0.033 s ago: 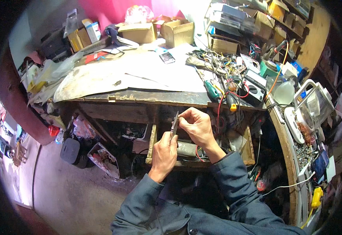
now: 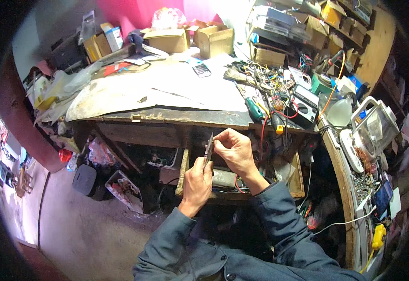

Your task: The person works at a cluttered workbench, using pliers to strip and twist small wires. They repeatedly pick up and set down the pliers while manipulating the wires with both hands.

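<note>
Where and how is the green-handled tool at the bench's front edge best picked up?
Probably by its thick green handle, with the right hand coming from the near side and slightly above. The handle points toward the person at the bench edge, while the thin shaft points away. A black-and-yellow handle crowds its right, so the left side looks clearer.

Strong light is flooding the top centre, bleaching the wall (image 2: 230,11) and the sheet (image 2: 120,93). Glare at the left rim is tinting the floor (image 2: 63,220) pinkish, while deep shadow is filling the space under the bench (image 2: 204,118). Fisheye distortion is curving edges toward a black surround, where detail is softening.
</note>
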